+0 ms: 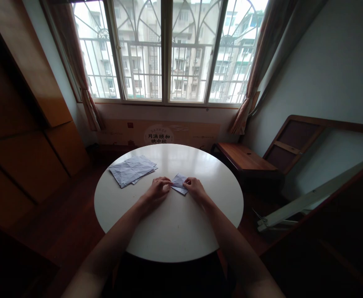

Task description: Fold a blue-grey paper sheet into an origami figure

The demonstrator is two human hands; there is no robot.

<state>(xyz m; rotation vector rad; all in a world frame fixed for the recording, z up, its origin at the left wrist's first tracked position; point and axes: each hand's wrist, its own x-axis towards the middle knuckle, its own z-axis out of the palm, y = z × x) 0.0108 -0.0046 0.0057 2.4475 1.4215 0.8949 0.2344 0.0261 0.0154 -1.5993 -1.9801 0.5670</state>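
paper sheet: matt, creased | tabletop: glossy, smooth | curtain: cloth

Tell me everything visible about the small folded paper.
The small folded paper looks pale bluish-grey and creased, with an edge running across its nearer part. It lies on the white table, one corner pointing toward the person. The left hand touches its left side, the right hand its right. Finer folds are unclear.

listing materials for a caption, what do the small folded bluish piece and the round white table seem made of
Small folded bluish piece: apparently thin paper, matte, judging by its creases.
Round white table: smooth, semi-glossy top, softly reflecting window light; perhaps laminate or painted board.
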